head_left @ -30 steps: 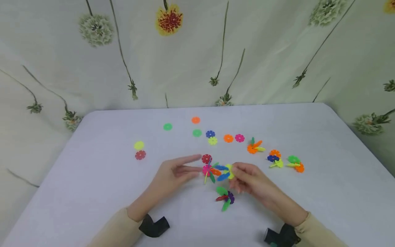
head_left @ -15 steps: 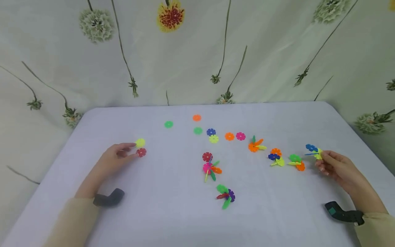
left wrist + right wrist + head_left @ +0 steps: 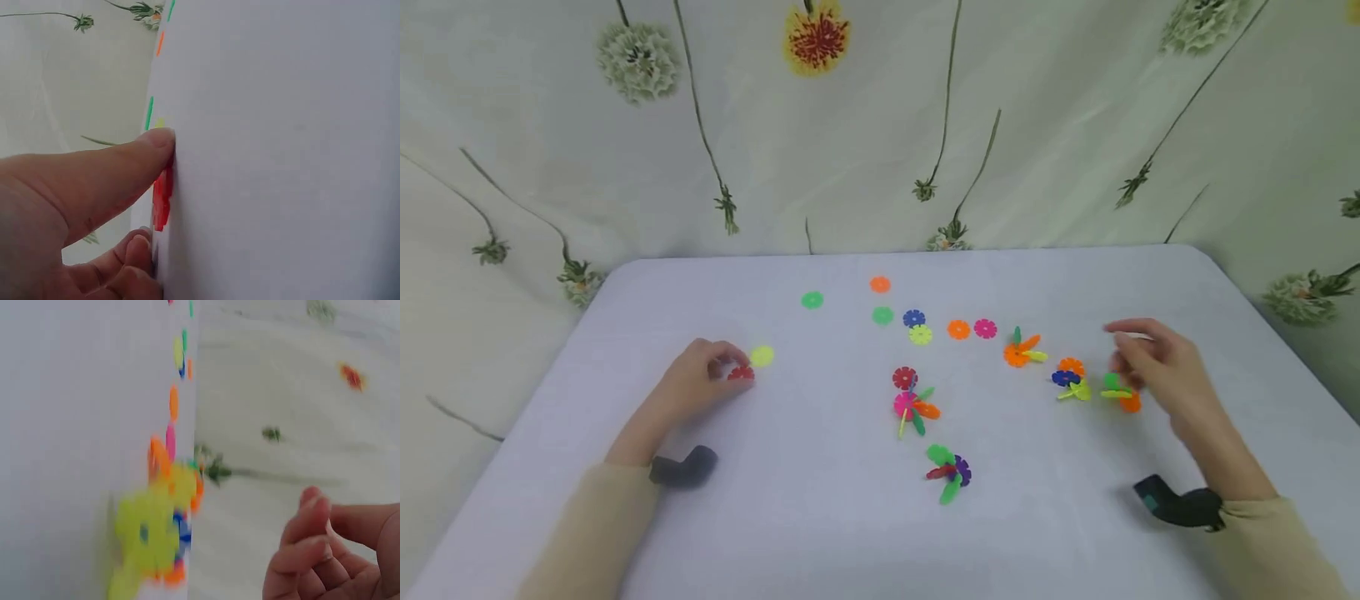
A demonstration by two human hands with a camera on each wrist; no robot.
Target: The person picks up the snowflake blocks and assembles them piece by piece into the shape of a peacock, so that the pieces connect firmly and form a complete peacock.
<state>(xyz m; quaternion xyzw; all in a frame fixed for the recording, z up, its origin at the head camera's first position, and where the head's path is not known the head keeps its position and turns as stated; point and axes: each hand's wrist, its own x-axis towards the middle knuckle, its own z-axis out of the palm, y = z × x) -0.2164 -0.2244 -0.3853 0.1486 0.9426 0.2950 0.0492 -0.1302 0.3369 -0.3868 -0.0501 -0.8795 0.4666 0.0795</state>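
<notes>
Pinching a red disc (image 3: 741,373) against the bench (image 3: 820,517), the left hand (image 3: 700,382) lies on the near left part of the white surface. Its thumb (image 3: 134,156) presses down just above the red piece, and the curled fingers (image 3: 134,250) close in from below, so the disc sits right between them. A yellow-green disc (image 3: 762,356) lies just beside the red disc, on its far right side, apart from the fingertips.

The right hand (image 3: 1157,371) hovers well to the right of the red disc, across the bench, with its fingers loosely bent and nothing in them. It hangs over a green and orange cluster (image 3: 1120,393), which is partly hidden under the palm. Just left of that cluster sits a blue, orange and yellow cluster (image 3: 1070,379), and further toward the red disc an orange cluster (image 3: 1021,350) with green and yellow blades.

Between the two hands, right of the red disc, stands a pink cluster (image 3: 912,400) with a dark red disc on top, and nearer the camera a green and purple cluster (image 3: 949,475). Beyond the red disc, toward the flowered curtain (image 3: 880,125), single discs are scattered: green (image 3: 812,300), orange (image 3: 880,284), another green (image 3: 883,315), blue (image 3: 913,317), yellow (image 3: 920,335), orange (image 3: 958,329) and pink (image 3: 985,328).
</notes>
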